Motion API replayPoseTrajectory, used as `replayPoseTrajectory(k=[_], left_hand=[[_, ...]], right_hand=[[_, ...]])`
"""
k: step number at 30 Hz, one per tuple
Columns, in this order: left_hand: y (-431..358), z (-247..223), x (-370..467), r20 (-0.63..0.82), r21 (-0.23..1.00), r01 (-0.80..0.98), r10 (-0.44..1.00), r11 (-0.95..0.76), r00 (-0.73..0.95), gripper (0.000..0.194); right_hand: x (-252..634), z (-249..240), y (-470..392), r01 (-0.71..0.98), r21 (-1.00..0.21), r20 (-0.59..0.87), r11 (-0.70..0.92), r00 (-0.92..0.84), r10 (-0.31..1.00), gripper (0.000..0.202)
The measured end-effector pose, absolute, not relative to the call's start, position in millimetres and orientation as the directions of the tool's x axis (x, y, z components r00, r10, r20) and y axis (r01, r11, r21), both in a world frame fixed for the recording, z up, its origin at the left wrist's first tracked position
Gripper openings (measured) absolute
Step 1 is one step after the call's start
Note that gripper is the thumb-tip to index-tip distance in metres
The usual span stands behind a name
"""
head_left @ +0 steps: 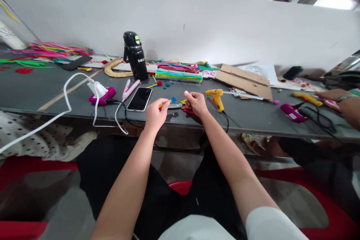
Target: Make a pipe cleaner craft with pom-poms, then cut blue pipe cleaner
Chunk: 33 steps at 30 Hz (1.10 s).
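Observation:
My left hand (156,114) is closed in a pinch on a thin yellow pipe cleaner (161,105). A fuzzy blue piece (173,99) shows just past its fingertips; whether it is joined to the yellow one I cannot tell. My right hand (197,104) has curled fingers and a raised thumb, and a small yellow bit (183,102) pokes out beside them. What those fingers hold is hidden. Between and below the hands is a cutting tool with silver metal (175,106) and red handles (188,110), partly covered by my right hand.
A yellow glue gun (215,99) lies right of my right hand, its cord over the table edge. Left are a phone (140,99), a pink tool (131,90) and a purple power socket (102,96). Behind stand a black bottle (137,58), pipe cleaners (179,75) and cardboard (244,81).

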<state>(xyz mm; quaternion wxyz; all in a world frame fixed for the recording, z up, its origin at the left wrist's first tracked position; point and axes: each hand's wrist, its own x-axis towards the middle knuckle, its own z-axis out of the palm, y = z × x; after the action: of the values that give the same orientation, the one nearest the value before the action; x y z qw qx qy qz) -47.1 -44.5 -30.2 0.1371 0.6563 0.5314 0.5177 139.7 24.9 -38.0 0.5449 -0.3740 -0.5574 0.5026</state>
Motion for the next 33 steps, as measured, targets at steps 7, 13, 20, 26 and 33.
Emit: replayPoseTrajectory(k=[7, 13, 20, 26, 33], left_hand=[[-43.2, -31.2, -47.8, 0.533, 0.740, 0.540, 0.839, -0.401, -0.108, 0.026], [-42.7, -30.6, -47.7, 0.520, 0.748, 0.539, 0.847, -0.387, -0.114, 0.027], [-42.9, -30.4, -48.4, 0.512, 0.757, 0.530, 0.851, -0.382, -0.117, 0.026], [-44.4, -30.5, -48.2, 0.525, 0.752, 0.526, 0.844, -0.399, -0.112, 0.026], [-44.1, -30.2, -47.9, 0.524, 0.753, 0.526, 0.844, -0.396, -0.115, 0.026]], right_hand=[[141.6, -41.2, 29.1, -0.258, -0.951, 0.243, 0.169, -0.288, 0.926, 0.041], [140.7, -41.9, 28.8, -0.261, -0.959, 0.180, 0.110, -0.264, 0.948, 0.043], [141.3, -37.9, 25.8, -0.241, -0.965, 0.164, 0.101, -0.258, 0.952, 0.045], [141.3, -38.2, 25.6, -0.217, -0.971, 0.153, 0.104, -0.223, 0.963, 0.052], [141.6, -35.2, 23.0, -0.167, -0.968, 0.220, 0.189, -0.192, 0.957, 0.058]])
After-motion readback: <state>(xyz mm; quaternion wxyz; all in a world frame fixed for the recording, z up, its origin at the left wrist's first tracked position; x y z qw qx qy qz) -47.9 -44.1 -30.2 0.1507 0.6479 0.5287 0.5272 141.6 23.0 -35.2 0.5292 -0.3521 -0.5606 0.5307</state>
